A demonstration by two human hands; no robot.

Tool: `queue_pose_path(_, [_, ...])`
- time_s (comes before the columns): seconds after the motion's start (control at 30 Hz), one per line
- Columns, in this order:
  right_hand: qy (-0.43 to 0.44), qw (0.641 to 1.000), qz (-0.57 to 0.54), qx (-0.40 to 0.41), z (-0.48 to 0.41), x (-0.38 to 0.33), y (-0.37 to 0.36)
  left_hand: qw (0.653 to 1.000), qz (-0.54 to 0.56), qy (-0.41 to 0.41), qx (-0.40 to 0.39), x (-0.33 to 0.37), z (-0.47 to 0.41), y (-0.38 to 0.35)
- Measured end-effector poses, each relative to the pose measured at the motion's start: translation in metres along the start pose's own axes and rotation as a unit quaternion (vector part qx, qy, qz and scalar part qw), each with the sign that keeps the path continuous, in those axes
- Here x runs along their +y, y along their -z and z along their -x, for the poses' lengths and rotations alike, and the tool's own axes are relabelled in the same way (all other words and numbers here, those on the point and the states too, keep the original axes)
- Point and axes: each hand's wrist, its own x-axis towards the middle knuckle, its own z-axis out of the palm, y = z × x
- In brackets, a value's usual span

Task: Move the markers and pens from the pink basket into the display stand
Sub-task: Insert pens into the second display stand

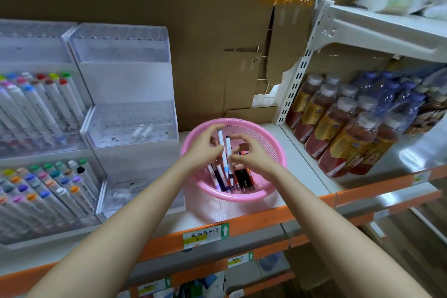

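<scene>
Left hand (205, 150): over the basket, fingers curled round the upper part of two white pens (223, 150), holding them nearly upright
Right hand (254, 155): just beside the left one, fingers bent, thumb and forefinger pinching the barrel of the same white pens lower down
White pens: side by side and touching, tops above the basket rim, lower ends among the other pens inside
Pink basket (217, 208): round, perforated plastic, standing on the shelf (290, 138) just to the right of the display stand
Pens in the basket (242, 179): a loose bunch of dark, red and white barrels leaning toward the near wall, tips pointing down
Display stand (125, 80): clear, stepped acrylic with rows of holes in three tiers; two short white pieces (142, 132) lie on the middle tier, too blurred to tell what they are
Second stand (36, 109): at the far left, touching the first, filled with white markers with coloured caps on two tiers
Bottles (338, 123): shrink-wrapped packs with a dark drink on the next shelf section to the right, well apart from the basket
Shelf edge (266, 220): orange strip with a price label (205, 234) below the basket
Back wall: brown cardboard (193, 31), torn at the right
</scene>
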Motion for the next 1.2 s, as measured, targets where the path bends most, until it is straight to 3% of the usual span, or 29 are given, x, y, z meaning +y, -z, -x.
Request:
queue_pose_path(0.67, [0.231, 0.969, 0.057, 0.069, 0.041, -0.075, -0.007, 0.973, 0.027, -0.185, 0.138, 0.051, 0.057, 0.038])
queue_pose_path(1.2, [0.311, 0.949, 0.02, -0.036, 0.021, -0.172, -0.137, 0.945, 0.025, -0.191, 0.263, 0.041, 0.137, 0.187])
